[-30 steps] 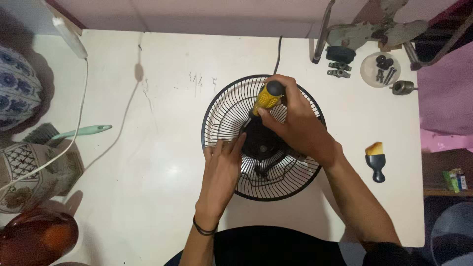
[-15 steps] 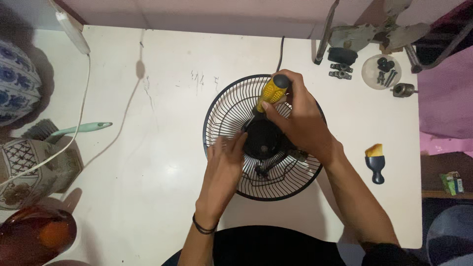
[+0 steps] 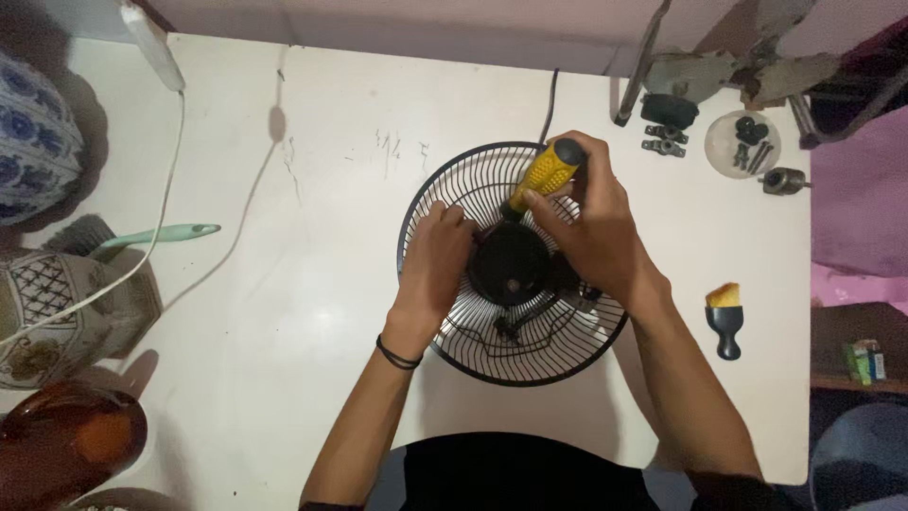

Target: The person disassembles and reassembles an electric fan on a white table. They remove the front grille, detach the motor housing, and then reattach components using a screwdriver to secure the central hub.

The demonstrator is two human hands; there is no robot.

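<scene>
Your right hand (image 3: pixel 598 225) is clenched around the yellow-handled screwdriver (image 3: pixel 549 170), tip down beside the black motor hub (image 3: pixel 511 270), while your left hand (image 3: pixel 433 260) grips the black fan guard (image 3: pixel 515 355) lying on the white counter (image 3: pixel 284 331). If the tip slips off, it could jab your left fingers (image 3: pixel 445 216), since they sit just beside it. The small clear dish (image 3: pixel 742 142) holds dark screws and washers.

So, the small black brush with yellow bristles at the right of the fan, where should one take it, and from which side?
Grip the small brush by its black handle, coming from the near table edge: it lies flat on the white table with bristles pointing away and handle toward the person, apart from the fan grille.
</scene>
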